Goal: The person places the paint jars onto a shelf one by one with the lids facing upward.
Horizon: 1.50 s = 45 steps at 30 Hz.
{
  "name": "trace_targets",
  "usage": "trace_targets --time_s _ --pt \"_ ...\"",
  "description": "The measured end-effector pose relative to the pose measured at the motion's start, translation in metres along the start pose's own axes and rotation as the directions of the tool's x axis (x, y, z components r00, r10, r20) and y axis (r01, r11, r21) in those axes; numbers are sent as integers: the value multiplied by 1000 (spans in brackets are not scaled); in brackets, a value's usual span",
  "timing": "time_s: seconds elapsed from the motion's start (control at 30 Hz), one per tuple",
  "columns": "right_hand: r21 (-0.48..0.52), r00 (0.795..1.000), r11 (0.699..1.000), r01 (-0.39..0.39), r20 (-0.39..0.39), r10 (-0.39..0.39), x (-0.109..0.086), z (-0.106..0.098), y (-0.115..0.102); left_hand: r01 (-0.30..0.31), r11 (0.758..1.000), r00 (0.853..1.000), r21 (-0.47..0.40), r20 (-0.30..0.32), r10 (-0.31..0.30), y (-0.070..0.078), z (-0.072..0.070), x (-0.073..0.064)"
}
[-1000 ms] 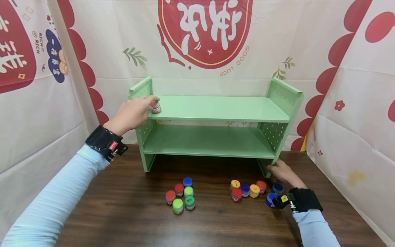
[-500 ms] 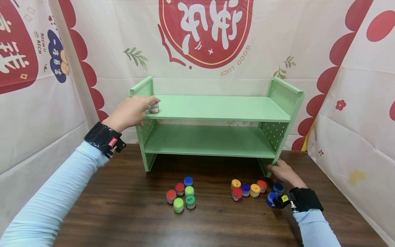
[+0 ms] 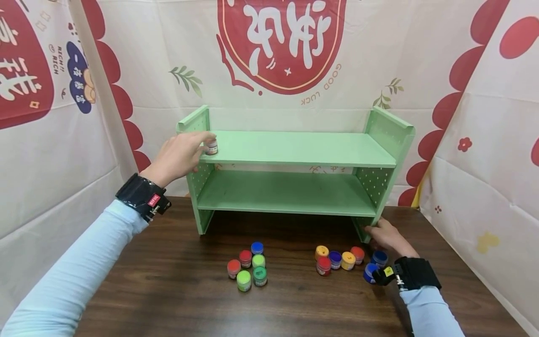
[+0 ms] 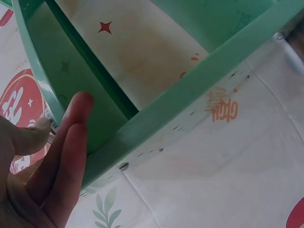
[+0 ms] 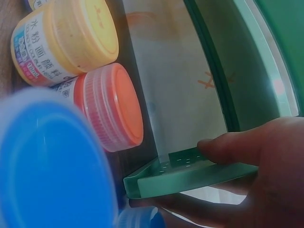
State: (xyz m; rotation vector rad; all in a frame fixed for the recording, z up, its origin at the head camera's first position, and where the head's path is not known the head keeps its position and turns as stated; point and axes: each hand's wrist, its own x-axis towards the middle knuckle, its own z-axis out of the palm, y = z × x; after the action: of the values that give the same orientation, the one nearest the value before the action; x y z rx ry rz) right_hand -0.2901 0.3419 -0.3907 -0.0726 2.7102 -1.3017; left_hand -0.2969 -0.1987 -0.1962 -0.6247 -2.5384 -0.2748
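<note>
A small paint jar (image 3: 212, 147) stands at the left end of the upper board of a pale green two-tier shelf (image 3: 294, 149). My left hand (image 3: 178, 154) holds it between thumb and fingers from the left, covering part of it. Only a sliver of the jar (image 4: 50, 117) shows in the left wrist view. Low on the right, my right hand (image 3: 388, 236) grips the foot of the shelf's side panel (image 5: 190, 179), thumb on one face and fingers on the other. Close by are blue-lidded jars (image 3: 370, 272).
On the brown table (image 3: 177, 299), a left cluster has red, blue and green-lidded jars (image 3: 244, 281). A right cluster includes red, purple and yellow-lidded jars (image 3: 347, 260) near the shelf's right foot. Printed cloth (image 3: 139, 56) hangs behind and at both sides.
My left hand and its jar have shifted slightly left along the upper board, then barely back right. My right hand keeps its place on the side panel.
</note>
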Motion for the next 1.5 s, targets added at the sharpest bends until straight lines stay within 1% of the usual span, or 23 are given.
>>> trace_targets --time_s 0.1,0.27,0.3,0.37,0.4,0.43,0.5,0.57,0.6,0.67,0.7,0.73,0.77,0.83,0.93,1.07,1.13,1.2,1.27,1.33,1.37,1.43,1.5 --pt "-18 1000 1000 15 -5 -15 0 -1 1 -5 1000 1000 1 -28 5 0 3 0" --pt "-10 1000 1000 16 -3 -16 -1 -2 3 5 1000 999 2 -48 -5 3 4 -2" --pt "-8 1000 1000 17 -1 -17 -1 -2 3 6 1000 997 -3 -72 -6 4 4 -3" --pt "-1 1000 1000 11 0 -11 -2 -1 3 4 1000 987 -25 -160 -8 7 7 -9" --pt "-1 1000 1000 6 -1 -6 -2 -1 2 -1 999 975 -43 -224 -9 9 11 -13" --pt "2 1000 1000 4 2 -4 -2 0 2 -9 998 957 -68 -290 -11 11 16 -17" --pt "5 1000 1000 4 2 -4 -2 1 1 -45 990 909 -133 -417 -14 17 31 -26" --pt "9 1000 1000 2 1 -2 -2 2 0 -85 979 859 -186 -512 -22 25 49 -35" --pt "12 1000 1000 2 1 -2 -1 2 0 -107 973 838 -206 -545 -24 29 59 -40" --pt "26 1000 1000 7 6 -7 0 4 -1 -143 961 806 -236 -591 -25 36 79 -50" --pt "27 1000 1000 13 9 -13 0 5 -2 -162 956 797 -244 -604 -19 39 88 -54" --pt "31 1000 999 15 11 -15 1 6 -3 -181 951 792 -251 -610 -10 41 96 -58" --pt "41 1000 999 18 18 -19 1 7 -3 -199 946 794 -255 -608 3 43 104 -62" --pt "50 999 999 20 29 -21 1 8 -3 -227 940 811 -256 -584 36 45 118 -68" --pt "56 999 998 9 31 -11 1 9 -4 -237 936 852 -261 -519 71 47 133 -75" --pt "67 999 998 18 31 -20 1 9 -5 -205 940 902 -273 -426 73 47 146 -81" --pt "82 999 996 28 26 -30 1 8 -5 -185 946 931 -267 -356 81 47 152 -84" --pt "86 999 996 35 26 -37 -1 7 -6 -159 955 961 -251 -262 91 49 157 -85" --pt "82 999 996 27 17 -28 -3 6 -6 -138 963 982 -232 -159 103 52 161 -86" --pt "70 999 997 28 15 -29 -5 4 -5 -114 971 993 -209 -46 107 57 165 -86" --pt "73 1000 997 25 16 -27 -5 4 -4 -105 974 994 -202 9 109 60 167 -86" --pt "74 999 997 24 19 -25 -6 3 -3 -85 978 986 -191 124 110 64 171 -87" --pt "79 999 996 32 28 -35 -5 2 -2 -72 982 969 -175 222 110 67 176 -88"
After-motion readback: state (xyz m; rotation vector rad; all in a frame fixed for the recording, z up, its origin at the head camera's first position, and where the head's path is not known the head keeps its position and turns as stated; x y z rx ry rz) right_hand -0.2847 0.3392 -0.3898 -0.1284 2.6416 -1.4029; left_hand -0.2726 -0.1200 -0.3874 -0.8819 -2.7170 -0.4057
